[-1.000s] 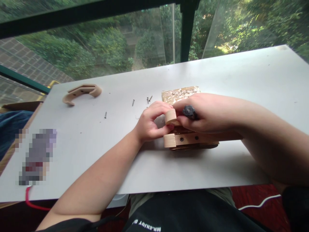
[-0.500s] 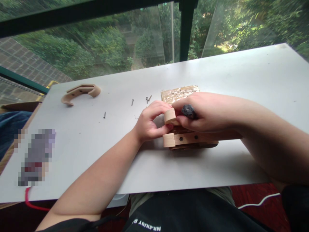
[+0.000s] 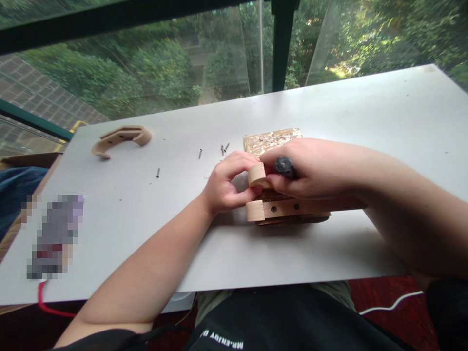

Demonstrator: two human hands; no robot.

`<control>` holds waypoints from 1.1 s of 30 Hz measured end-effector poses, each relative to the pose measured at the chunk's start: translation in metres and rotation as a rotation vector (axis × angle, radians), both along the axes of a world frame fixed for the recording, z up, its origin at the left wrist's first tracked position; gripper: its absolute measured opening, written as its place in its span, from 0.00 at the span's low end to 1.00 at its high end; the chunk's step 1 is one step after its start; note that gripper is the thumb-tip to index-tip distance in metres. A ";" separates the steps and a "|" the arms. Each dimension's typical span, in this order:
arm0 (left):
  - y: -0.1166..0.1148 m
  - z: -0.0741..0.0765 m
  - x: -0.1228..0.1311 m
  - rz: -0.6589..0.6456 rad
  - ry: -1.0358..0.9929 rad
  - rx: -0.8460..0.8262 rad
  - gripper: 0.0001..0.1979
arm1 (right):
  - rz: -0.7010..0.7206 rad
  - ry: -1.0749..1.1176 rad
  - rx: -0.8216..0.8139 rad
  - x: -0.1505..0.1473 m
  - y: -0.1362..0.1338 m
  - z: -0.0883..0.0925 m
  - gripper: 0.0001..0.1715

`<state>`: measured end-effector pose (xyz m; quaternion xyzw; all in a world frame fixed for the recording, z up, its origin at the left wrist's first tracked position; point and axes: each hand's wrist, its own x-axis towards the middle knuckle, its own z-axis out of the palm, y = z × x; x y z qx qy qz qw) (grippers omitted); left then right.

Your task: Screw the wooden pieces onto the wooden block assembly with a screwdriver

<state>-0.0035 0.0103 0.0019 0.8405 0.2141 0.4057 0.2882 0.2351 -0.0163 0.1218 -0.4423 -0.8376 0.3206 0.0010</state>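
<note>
My left hand is closed round the rounded end of a pale wooden piece, thumb and fingers on either side. My right hand grips an upright screwdriver; only its black handle end shows, and the tip is hidden below the hand. Nearer me lies a second wooden piece with two dark screws in its face, resting on a brown, shiny block. Behind my right hand sits a block wrapped in clear film or tape, partly covered.
Several loose screws lie on the white table. A curved wooden part rests at the far left. A pixelated object lies near the left edge, by a red cord. Windows border the far side.
Both hands keep their grip in nearly the same place. The whole view has shifted very slightly; no object has visibly moved on the table.
</note>
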 end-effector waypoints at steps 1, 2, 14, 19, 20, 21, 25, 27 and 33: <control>0.000 0.000 0.000 -0.001 -0.006 -0.002 0.18 | -0.002 -0.004 -0.006 0.000 0.000 0.000 0.15; 0.000 0.000 0.000 -0.003 -0.012 -0.005 0.18 | -0.002 -0.010 -0.013 0.000 0.000 0.001 0.15; 0.001 -0.001 -0.001 -0.002 -0.006 -0.052 0.20 | -0.001 -0.024 -0.035 0.001 0.000 0.003 0.14; 0.002 -0.001 0.000 -0.009 -0.013 -0.043 0.19 | -0.005 -0.023 -0.026 0.001 -0.001 0.002 0.14; 0.002 -0.001 0.000 -0.015 -0.017 -0.038 0.19 | -0.005 -0.018 -0.026 0.002 -0.001 0.002 0.14; 0.002 -0.001 0.000 -0.019 -0.021 -0.033 0.19 | -0.004 -0.014 -0.026 0.002 -0.001 0.002 0.14; 0.002 -0.001 0.000 -0.013 -0.023 -0.029 0.19 | 0.006 -0.004 -0.024 0.001 0.000 0.001 0.15; 0.001 -0.001 0.000 -0.008 -0.023 -0.030 0.18 | 0.012 -0.002 -0.020 0.000 0.000 0.001 0.15; 0.000 0.000 0.000 0.005 -0.016 -0.078 0.20 | -0.002 -0.007 -0.027 0.000 0.001 0.000 0.15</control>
